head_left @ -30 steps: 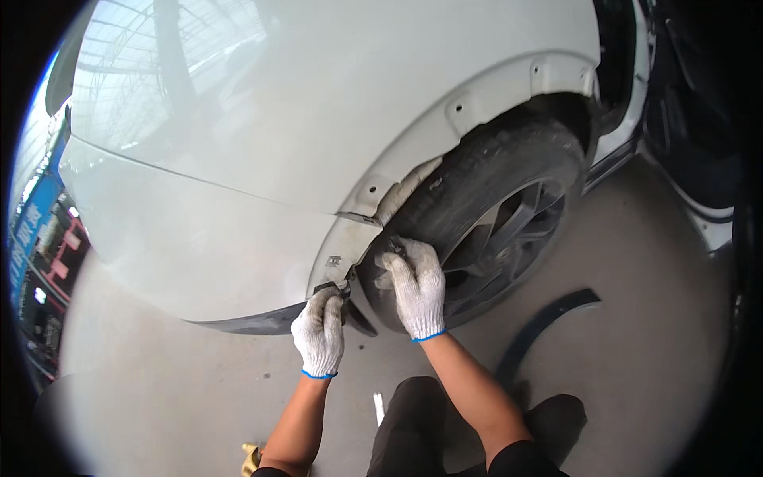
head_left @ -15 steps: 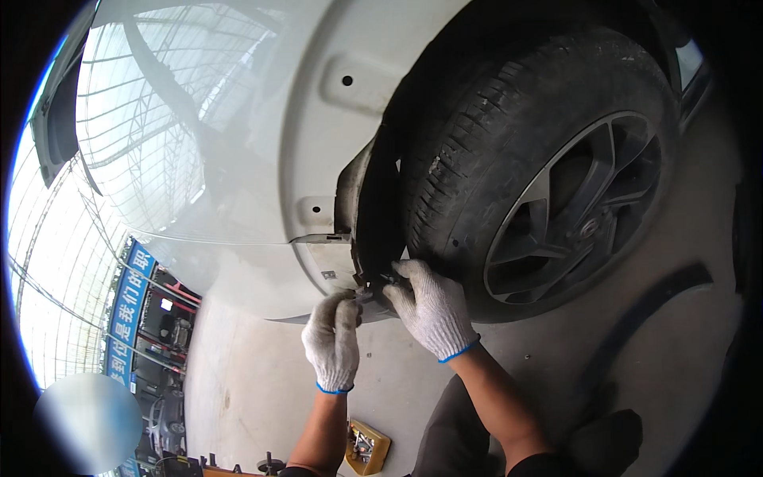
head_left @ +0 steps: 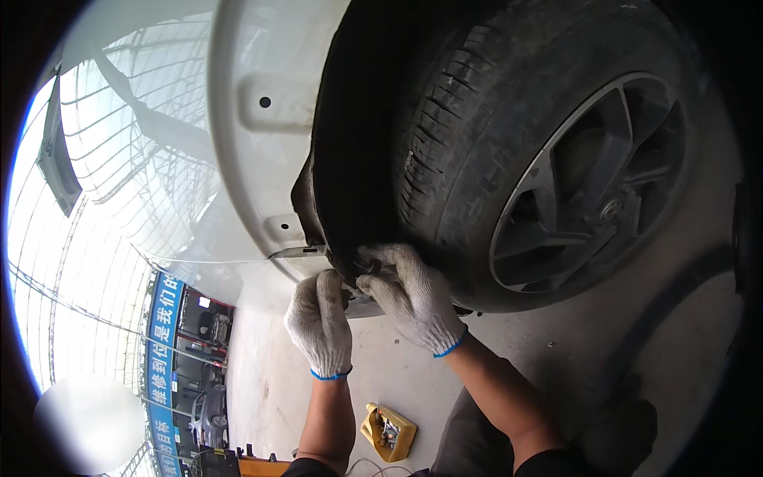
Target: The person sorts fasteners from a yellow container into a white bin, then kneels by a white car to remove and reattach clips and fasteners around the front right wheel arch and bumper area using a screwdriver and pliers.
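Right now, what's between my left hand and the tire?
In the head view, your gloved right hand lies between your left hand and the tire.

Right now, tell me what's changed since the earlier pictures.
The right hand, gloved in white knit, has moved toward the similarly gloved left hand, narrowing their gap. The view has swung closer to the black rubber tyre, and the open yellow plastic container shows fully. The left hand stays at the edge of the white painted bumper; grip changes are unclear.
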Motion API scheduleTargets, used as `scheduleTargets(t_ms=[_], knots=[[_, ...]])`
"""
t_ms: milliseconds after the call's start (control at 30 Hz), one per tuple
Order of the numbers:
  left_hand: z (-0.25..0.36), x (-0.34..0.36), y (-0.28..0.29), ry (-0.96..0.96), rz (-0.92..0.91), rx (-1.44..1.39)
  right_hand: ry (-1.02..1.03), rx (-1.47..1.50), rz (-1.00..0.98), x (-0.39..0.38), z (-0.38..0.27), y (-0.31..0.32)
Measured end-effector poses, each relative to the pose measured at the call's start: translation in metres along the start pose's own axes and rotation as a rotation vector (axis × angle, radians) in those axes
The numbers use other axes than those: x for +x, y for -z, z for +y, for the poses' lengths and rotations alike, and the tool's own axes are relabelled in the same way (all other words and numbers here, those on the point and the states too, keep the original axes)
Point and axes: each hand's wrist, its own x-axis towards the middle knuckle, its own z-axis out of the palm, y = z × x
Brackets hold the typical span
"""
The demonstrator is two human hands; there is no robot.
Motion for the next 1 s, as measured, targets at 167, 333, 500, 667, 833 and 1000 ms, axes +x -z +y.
scheduleTargets(t_ms=[167, 333, 500, 667, 833, 1000], knots=[[0.01, 0.003, 0.0, 0.026, 0.012, 0.076, -0.141, 0.4, -0.136, 0.011, -0.004, -0.001], [0.011, 0.002, -0.004, -0.011, 0.038, 0.174, -0.181, 0.527, -0.218, 0.016, 0.001, -0.002], [0.011, 0.003, -0.003, 0.022, 0.039, 0.177, -0.188, 0.514, -0.274, 0.016, -0.002, 0.003], [0.018, 0.006, -0.003, 0.027, 0.011, 0.213, -0.101, 0.399, -0.27, 0.017, 0.001, 0.003], [0.024, 0.006, 0.001, 0.12, -0.057, 0.212, -0.061, 0.376, -0.278, 0.017, -0.002, 0.006], [0.029, 0.005, 0.003, 0.128, -0.079, 0.155, -0.102, 0.37, -0.255, 0.014, -0.004, 0.009]])
